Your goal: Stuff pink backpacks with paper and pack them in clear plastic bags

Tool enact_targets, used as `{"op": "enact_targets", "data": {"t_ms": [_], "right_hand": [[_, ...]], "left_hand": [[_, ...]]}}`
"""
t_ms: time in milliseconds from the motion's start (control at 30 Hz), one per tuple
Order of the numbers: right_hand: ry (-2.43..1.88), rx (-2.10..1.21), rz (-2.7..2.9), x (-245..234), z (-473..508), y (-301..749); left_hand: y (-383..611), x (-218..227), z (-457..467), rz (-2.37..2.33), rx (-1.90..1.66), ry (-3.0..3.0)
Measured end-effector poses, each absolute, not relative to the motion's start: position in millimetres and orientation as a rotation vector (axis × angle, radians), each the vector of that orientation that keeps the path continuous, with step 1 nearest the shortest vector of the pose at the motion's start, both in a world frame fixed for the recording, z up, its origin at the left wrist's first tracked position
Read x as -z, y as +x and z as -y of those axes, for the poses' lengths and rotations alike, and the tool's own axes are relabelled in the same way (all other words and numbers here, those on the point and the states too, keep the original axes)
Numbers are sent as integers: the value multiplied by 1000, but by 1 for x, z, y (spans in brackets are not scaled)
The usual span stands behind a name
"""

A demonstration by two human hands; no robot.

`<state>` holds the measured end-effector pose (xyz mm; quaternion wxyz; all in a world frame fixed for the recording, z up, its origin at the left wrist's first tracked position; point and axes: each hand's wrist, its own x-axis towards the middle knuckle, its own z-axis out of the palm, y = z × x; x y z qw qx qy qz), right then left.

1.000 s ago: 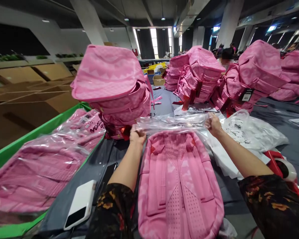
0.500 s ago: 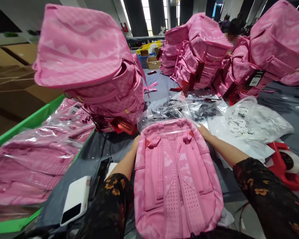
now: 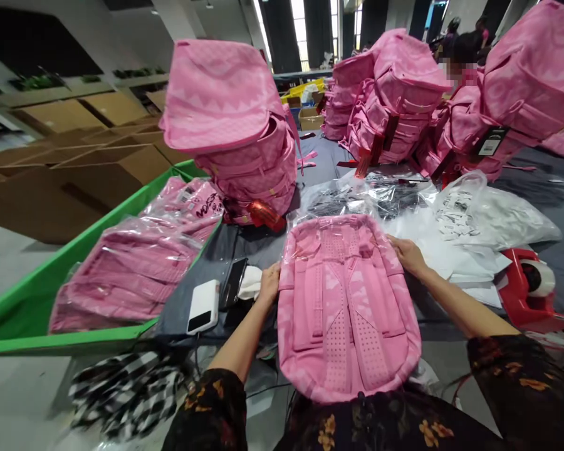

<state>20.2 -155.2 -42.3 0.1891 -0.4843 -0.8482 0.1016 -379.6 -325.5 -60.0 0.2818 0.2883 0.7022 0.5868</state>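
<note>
A pink camouflage backpack (image 3: 348, 313) lies with its strap side up at the table's front edge, its lower end against my body. A clear plastic bag (image 3: 331, 224) covers its upper part. At the backpack's left side, my left hand (image 3: 269, 285) is closed on the bag's edge. My right hand (image 3: 408, 255) grips the opposite edge, at the upper right side. Some fingertips of both hands are hidden by the backpack and plastic.
Stacked pink backpacks (image 3: 230, 106) stand behind left, with more stacks behind right. A green-edged bin (image 3: 75, 335) holds bagged backpacks. A white power bank (image 3: 203, 307) and black phone (image 3: 234, 283) lie left. A red tape dispenser (image 3: 529, 294) and white papers (image 3: 470, 266) lie right.
Both hands have come down the backpack's sides towards me, and the plastic now covers more of its top. The view has swung left, showing more of the bin and cardboard boxes.
</note>
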Motion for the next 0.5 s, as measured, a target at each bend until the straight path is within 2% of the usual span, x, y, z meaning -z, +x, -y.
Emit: {"op": "enact_targets", "data": {"t_ms": [233,333,433,500], "right_hand": [[-1170,109,2207,70,267,83],[-1182,237,2139,68,302,95],[-1083,236,2140,64,327,90],[-998,110,2148,64,343,80]], "left_hand": [[-366,63,417,-2154,-1809,1065],[-354,78,450,-2274,-1739,1086],[-329,106,487,-2320,-1648,984],[-309,133,517,-2307,-1617,929]]}}
